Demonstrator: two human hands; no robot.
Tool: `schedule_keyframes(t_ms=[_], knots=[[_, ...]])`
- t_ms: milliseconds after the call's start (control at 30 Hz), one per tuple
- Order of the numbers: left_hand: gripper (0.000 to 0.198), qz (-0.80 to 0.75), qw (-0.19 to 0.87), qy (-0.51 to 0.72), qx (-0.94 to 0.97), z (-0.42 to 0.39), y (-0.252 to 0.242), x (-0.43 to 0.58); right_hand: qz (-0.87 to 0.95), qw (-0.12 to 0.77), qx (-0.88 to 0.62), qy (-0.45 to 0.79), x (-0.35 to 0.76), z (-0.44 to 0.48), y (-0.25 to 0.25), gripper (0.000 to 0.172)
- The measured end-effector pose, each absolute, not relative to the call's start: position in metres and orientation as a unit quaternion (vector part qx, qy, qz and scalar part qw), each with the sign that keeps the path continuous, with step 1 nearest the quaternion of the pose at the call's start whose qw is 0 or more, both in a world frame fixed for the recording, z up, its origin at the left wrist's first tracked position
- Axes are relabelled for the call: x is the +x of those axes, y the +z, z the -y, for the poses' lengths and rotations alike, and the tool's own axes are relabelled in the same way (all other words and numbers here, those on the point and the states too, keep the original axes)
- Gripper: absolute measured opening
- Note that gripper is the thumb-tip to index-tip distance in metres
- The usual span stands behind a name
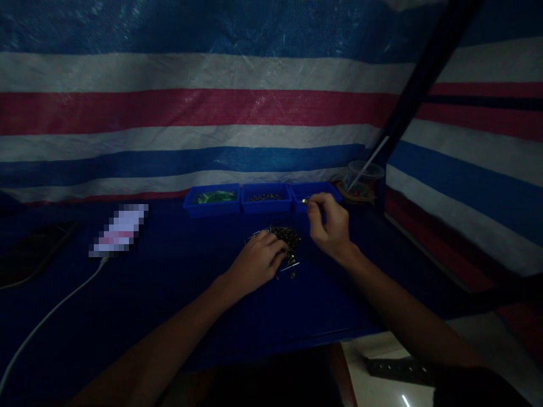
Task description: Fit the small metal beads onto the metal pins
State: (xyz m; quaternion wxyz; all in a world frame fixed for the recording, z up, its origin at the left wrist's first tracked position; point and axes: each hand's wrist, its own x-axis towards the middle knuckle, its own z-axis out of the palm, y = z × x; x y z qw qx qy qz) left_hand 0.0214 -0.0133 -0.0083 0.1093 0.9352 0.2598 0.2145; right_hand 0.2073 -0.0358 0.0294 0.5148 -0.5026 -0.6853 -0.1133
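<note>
My right hand point(328, 223) is closed in a pinch just in front of the right-hand blue tray point(335, 194). Between its thumb and forefinger is a small brass-coloured metal piece point(305, 201). A loose pile of small brass-coloured metal parts point(291, 234), with a few thin silvery pins among them, lies on the dark blue tabletop. My left hand point(258, 260) rests at the left side of this pile with its fingers bent and thumb drawn in. Whatever its fingertips grip is hidden among the parts.
A blue tray with green contents point(214, 198) and a middle blue tray of small metal pieces point(266, 197) stand at the back. A plastic cup with a straw point(362, 175) is at the right. A lit phone point(121, 229) with a white cable point(55, 311) lies left. Striped sheeting walls the table.
</note>
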Motion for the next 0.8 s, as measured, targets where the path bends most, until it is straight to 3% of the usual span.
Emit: schedule_keyframes(t_ms=[100,233,333,467,600,800], knots=[[0.018,-0.249,0.084,0.191,0.946,0.012,-0.01,0.022,0.643,0.54,-0.513,-0.182,0.209,0.023,0.057,0.028],[0.016,-0.252,0.061,0.167,0.951,0.011,-0.01,0.023,0.695,0.41,-0.569,-0.157,0.207,-0.008,0.081,0.028],[0.009,-0.259,0.047,0.158,0.952,0.012,-0.008,0.023,0.724,0.343,-0.594,-0.071,0.209,-0.024,0.07,0.029],[0.01,-0.234,0.059,0.152,0.959,0.014,-0.005,0.023,0.73,0.357,-0.583,-0.002,0.214,-0.016,0.03,0.028],[0.015,-0.206,0.092,0.15,0.962,0.015,-0.005,0.025,0.764,0.299,-0.568,0.065,0.213,0.002,0.006,0.025],[0.017,-0.279,0.154,0.256,0.913,0.005,-0.002,0.023,0.785,0.307,-0.536,0.049,0.204,0.011,0.012,0.021]])
